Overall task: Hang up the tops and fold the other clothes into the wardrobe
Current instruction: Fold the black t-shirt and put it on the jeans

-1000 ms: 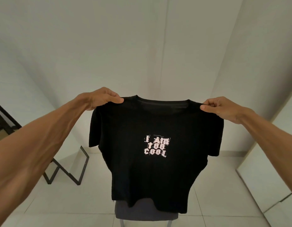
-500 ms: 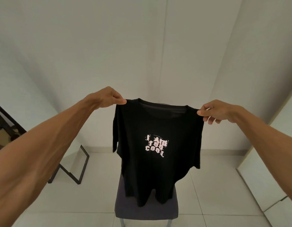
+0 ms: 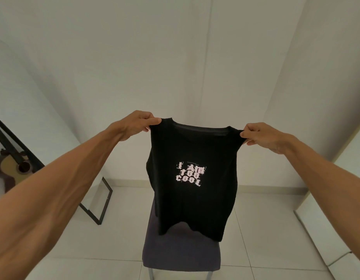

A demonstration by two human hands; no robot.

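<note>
A black T-shirt (image 3: 193, 201) with a pale print reading "I am too cool" hangs in the air in front of me, its front facing me. My left hand (image 3: 137, 123) pinches its left shoulder and my right hand (image 3: 262, 136) pinches its right shoulder. Both arms are stretched forward. The sleeves are folded back out of sight behind the body of the shirt. Its hem hangs just above a chair seat.
A grey padded chair (image 3: 181, 251) stands directly below the shirt on a white tiled floor. A black-framed mirror (image 3: 103, 201) leans on the left wall, with a guitar (image 3: 12, 168) at the far left. White cabinet fronts (image 3: 336, 219) run along the right.
The shirt has swung away from me and looks narrower, its sleeves now hidden behind it. Both hands keep their pinch on the shoulders, and the guitar has come into view.
</note>
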